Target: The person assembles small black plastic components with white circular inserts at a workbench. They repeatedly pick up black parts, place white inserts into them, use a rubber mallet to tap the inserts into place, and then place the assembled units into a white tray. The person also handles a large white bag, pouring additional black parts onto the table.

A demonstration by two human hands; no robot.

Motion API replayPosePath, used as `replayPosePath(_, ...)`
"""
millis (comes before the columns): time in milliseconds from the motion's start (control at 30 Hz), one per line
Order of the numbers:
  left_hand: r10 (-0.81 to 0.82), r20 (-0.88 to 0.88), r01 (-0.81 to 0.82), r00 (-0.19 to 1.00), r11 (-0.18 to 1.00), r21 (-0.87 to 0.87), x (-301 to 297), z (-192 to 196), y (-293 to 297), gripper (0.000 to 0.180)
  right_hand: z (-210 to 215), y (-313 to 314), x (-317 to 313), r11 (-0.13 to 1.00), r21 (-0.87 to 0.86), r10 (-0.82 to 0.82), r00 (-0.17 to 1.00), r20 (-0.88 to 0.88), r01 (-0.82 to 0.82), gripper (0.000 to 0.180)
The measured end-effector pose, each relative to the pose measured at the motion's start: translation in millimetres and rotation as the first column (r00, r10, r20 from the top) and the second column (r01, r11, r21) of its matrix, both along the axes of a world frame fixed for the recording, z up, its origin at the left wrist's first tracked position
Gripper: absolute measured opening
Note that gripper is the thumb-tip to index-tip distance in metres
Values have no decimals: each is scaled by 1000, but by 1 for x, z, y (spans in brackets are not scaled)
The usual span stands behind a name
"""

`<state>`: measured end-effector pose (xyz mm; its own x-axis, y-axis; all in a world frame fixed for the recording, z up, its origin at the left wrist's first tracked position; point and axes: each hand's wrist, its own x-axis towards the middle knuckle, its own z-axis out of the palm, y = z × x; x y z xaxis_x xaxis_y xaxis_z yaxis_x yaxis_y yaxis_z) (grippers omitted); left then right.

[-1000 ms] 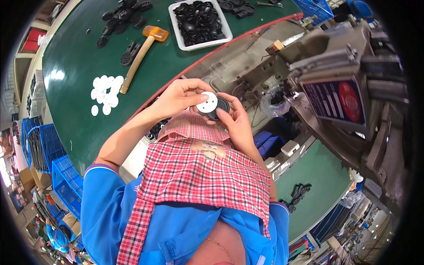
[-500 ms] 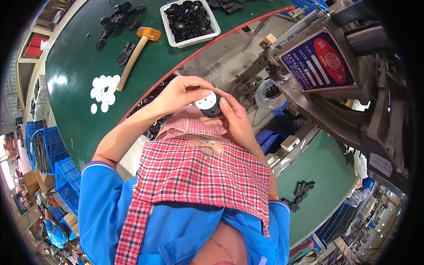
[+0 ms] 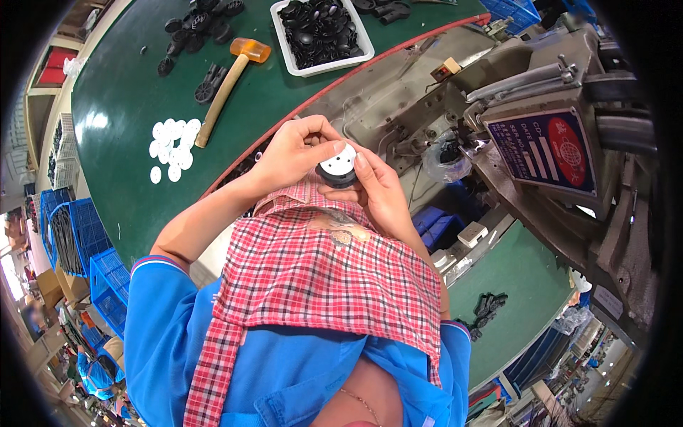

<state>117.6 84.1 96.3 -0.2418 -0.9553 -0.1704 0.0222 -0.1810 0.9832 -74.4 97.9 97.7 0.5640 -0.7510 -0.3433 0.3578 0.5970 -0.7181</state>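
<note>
Just above my checked apron, both hands hold a black wheel (image 3: 336, 181) with a white perforated disc (image 3: 339, 162) on its upper face. The thumb of my left hand (image 3: 293, 155) presses the disc's upper edge, its other fingers curled. From the other side, my right hand (image 3: 382, 188) grips the wheel's rim, thumb on the face and fingers beneath. The wheel's underside is hidden. Whether the disc sits fully flush in the wheel cannot be told.
On the green table (image 3: 121, 192) lie white discs (image 3: 173, 153), a mallet (image 3: 226, 91) with an amber head, black caster parts (image 3: 191, 35) and a white tray (image 3: 333, 67) of black pieces. A heavy metal machine (image 3: 605, 135) stands close on the right.
The view has shifted a little, moving the table and machine within the picture. The white disc shows more fully now, tilted toward the camera. Both hands keep their hold.
</note>
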Motion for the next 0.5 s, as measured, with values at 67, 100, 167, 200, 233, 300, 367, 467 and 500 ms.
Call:
replayPosePath(67, 21, -15, -21, 1000, 1000, -19, 2, -2, 0, 15, 0, -1, 3, 1000, 8, -5, 1000, -3, 5, 52)
replayPosePath(100, 26, -40, -26, 999, 1000, 13, 2, 0, 0, 14, 0, -2, 5, 1000, 12, -8, 1000, -4, 8, 53)
replayPosePath(167, 35, -89, -28, 995, 997, 72, 3, 5, -1, 11, -1, -3, 6, 1000, 11, -8, 1000, -9, 8, 54)
replayPosePath(200, 37, -85, -33, 996, 998, 49, 4, 3, -2, 10, -1, -4, 7, 1000, 10, -8, 1000, -11, 8, 54)
replayPosePath(233, 40, -79, -38, 996, 999, 26, 5, 0, -2, 9, -1, -4, 8, 1000, 17, -6, 1000, -20, 6, 54)
replayPosePath(300, 32, -63, -34, 997, 999, -23, 8, -3, -3, 8, 1, -5, 10, 1000, 29, -2, 999, -37, 3, 53)
replayPosePath(367, 13, -39, -15, 999, 997, -75, 11, -5, -3, 7, 3, -6, 12, 999, 40, -2, 999, -36, 3, 53)
replayPosePath(467, 51, 158, -30, 986, 991, -134, 11, 0, -2, 8, 0, -9, 14, 999, 51, -4, 1000, -19, 5, 53)
replayPosePath(500, 88, 244, -35, 966, 977, -212, 10, 1, 0, 9, -2, -10, 14, 999, 53, -5, 1000, -10, 5, 54)
